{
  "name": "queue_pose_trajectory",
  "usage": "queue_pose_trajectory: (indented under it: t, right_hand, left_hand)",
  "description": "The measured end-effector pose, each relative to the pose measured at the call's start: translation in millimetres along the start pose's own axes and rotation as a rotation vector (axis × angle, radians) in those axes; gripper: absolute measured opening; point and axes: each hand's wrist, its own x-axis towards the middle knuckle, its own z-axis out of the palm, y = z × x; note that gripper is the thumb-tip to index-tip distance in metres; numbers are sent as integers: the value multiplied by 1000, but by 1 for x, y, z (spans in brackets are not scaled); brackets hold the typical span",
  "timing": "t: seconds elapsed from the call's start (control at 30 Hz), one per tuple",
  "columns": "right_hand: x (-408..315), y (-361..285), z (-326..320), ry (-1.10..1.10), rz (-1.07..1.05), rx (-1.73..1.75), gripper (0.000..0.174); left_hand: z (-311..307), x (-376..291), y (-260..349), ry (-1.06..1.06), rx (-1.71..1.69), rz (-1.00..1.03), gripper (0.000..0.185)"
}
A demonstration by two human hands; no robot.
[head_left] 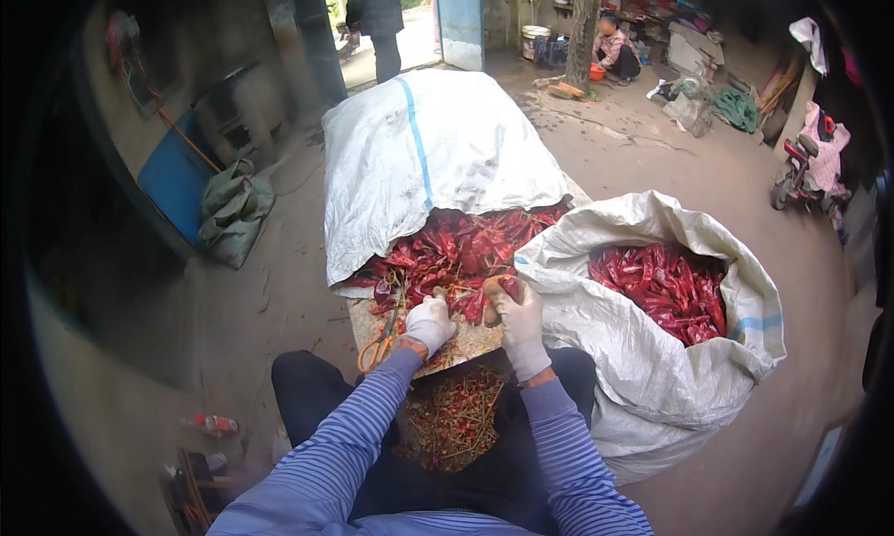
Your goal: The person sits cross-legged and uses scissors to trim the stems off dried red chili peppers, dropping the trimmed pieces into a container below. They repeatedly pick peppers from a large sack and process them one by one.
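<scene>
Dried red chili peppers spill from the mouth of a white woven sack lying on a board. My left hand, in a pale work glove, is at the near edge of the pile; whether its fingers hold a stem cannot be made out. My gloved right hand is closed round a dark red chili pepper, beside the right sack. Scissors with orange handles lie left of my left hand. Stem scraps fill a spot between my knees.
An open white sack of red chilies stands at my right. A green-grey sack lies left. Farther off, one person squats by an orange basin near a tree trunk; another person stands in the doorway.
</scene>
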Motion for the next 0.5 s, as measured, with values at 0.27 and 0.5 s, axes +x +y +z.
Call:
queue_pose_trajectory:
  t: [0.27, 0.5]
  right_hand:
    - [-2, -1, 1, -51, 170, 26, 22]
    - [1, 24, 23, -137, 247, 96, 25]
  left_hand:
    - [11, -5, -48, 277, -245, 41, 43]
    - [-47, -52, -42, 488, -752, 196, 53]
